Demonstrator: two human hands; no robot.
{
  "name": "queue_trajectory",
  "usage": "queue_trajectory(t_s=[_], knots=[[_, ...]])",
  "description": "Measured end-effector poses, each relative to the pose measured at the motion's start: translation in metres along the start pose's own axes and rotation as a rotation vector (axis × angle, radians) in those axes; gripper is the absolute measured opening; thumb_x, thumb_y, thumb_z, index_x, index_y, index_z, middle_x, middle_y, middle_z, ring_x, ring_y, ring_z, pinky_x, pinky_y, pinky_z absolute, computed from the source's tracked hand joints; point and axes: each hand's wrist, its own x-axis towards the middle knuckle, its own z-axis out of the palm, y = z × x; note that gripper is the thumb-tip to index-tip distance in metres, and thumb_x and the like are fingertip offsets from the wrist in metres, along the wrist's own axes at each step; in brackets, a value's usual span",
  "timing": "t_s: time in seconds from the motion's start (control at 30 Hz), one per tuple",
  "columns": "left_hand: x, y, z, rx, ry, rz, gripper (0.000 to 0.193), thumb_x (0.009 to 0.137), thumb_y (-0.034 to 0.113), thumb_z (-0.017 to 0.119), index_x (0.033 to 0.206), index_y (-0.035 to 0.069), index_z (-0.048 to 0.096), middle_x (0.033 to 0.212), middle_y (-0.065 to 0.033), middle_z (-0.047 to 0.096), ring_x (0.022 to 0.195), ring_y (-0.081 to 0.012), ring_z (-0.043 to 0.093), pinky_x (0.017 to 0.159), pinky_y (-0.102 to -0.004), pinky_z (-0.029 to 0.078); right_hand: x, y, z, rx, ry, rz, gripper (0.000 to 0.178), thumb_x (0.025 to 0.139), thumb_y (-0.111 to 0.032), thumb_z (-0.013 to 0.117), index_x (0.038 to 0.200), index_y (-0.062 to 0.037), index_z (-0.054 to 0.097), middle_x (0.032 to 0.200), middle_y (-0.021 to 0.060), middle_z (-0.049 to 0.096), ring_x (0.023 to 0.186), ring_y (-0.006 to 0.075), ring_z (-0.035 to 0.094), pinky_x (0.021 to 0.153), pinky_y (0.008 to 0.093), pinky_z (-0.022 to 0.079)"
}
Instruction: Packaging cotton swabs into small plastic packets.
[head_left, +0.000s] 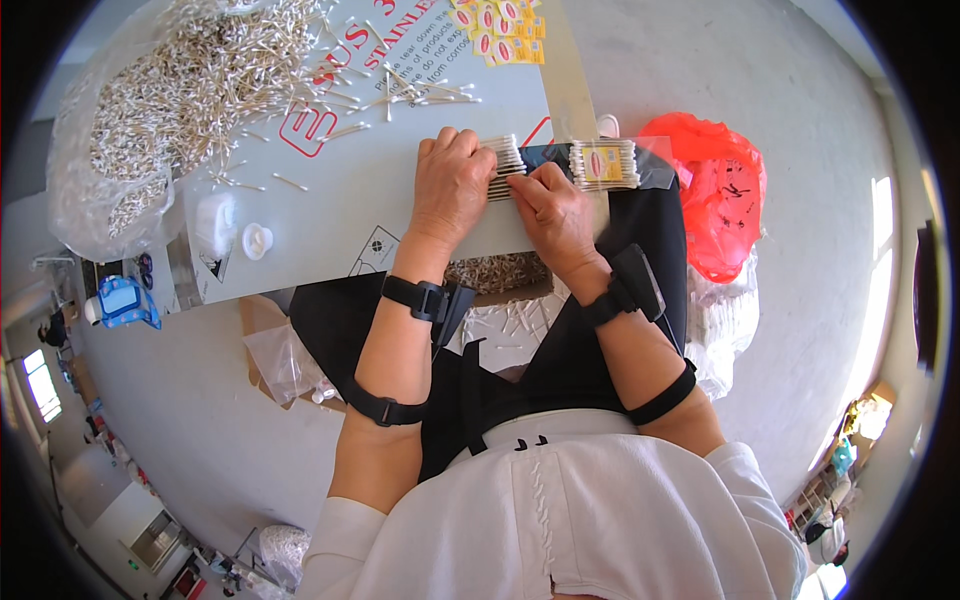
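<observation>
My left hand (448,185) is closed round a flat row of cotton swabs (506,160) at the table's near edge. Its fingers cover the swabs' left ends, while white tips show on the right. Against the lower right of that row, my right hand (556,212) has thumb and forefinger pinched on the swabs. Just beyond my right hand, a bundle of cotton swabs with a yellow label (603,163) lies in a transparent plastic bag (655,162).
A large plastic bag of loose swabs (200,90) fills the far left. Scattered swabs (390,95) and yellow labels (500,30) lie on the table (350,200). A white round container (257,241) stands nearer. A red plastic bag (715,190) hangs at right; a box of swabs (500,275) sits below.
</observation>
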Motion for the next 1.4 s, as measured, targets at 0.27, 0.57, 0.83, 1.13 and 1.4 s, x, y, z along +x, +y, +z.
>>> queue_trajectory(t_s=[0.27, 0.57, 0.83, 1.13, 1.4], knots=[[0.000, -0.002, 0.002, 0.002, -0.024, 0.028, 0.009, 0.074, 0.005, 0.066, 0.075, 0.009, 0.058, 0.082, -0.0046, 0.053, 0.088, -0.0254, 0.052, 0.077, -0.0385, 0.041, -0.001, -0.001, 0.001, -0.002, 0.005, -0.032, 0.015, 0.082, -0.008, 0.068, 0.096, -0.0103, 0.071, 0.079, 0.0059, 0.055, 0.068, 0.0247, 0.060, 0.058, 0.0369, 0.049], [-0.014, 0.005, -0.030, -0.171, 0.017, -0.085, 0.013, 0.075, 0.003, 0.067, 0.077, 0.008, 0.055, 0.084, -0.0053, 0.053, 0.088, -0.0278, 0.050, 0.078, -0.0401, 0.041, -0.002, 0.000, 0.000, 0.026, 0.006, -0.001, 0.017, 0.080, -0.009, 0.070, 0.097, -0.0105, 0.071, 0.080, 0.0053, 0.056, 0.069, 0.0238, 0.061, 0.059, 0.0358, 0.049], [-0.047, 0.005, -0.022, -0.263, 0.079, -0.219, 0.014, 0.075, 0.001, 0.067, 0.080, 0.005, 0.055, 0.082, -0.0067, 0.052, 0.084, -0.0294, 0.051, 0.075, -0.0387, 0.045, 0.007, -0.004, -0.001, 0.167, 0.055, 0.021, 0.020, 0.078, -0.010, 0.071, 0.098, -0.0122, 0.071, 0.083, 0.0062, 0.056, 0.072, 0.0252, 0.062, 0.060, 0.0375, 0.051], [-0.055, 0.005, -0.038, -0.342, -0.280, 0.047, 0.013, 0.076, -0.001, 0.068, 0.079, 0.002, 0.055, 0.080, -0.0092, 0.053, 0.081, -0.0271, 0.054, 0.068, -0.0370, 0.048, 0.014, -0.002, 0.007, -0.009, 0.002, 0.017, 0.019, 0.078, -0.014, 0.072, 0.097, -0.0126, 0.072, 0.082, 0.0054, 0.057, 0.074, 0.0247, 0.062, 0.062, 0.0378, 0.051], [-0.043, -0.002, -0.017, -0.120, 0.063, -0.296, 0.015, 0.075, 0.001, 0.070, 0.084, 0.003, 0.058, 0.085, -0.0094, 0.057, 0.085, -0.0299, 0.059, 0.071, -0.0413, 0.049, 0.014, -0.003, 0.007, -0.010, -0.001, 0.023, 0.021, 0.078, -0.014, 0.072, 0.099, -0.0125, 0.071, 0.081, 0.0053, 0.056, 0.075, 0.0241, 0.062, 0.062, 0.0374, 0.050]])
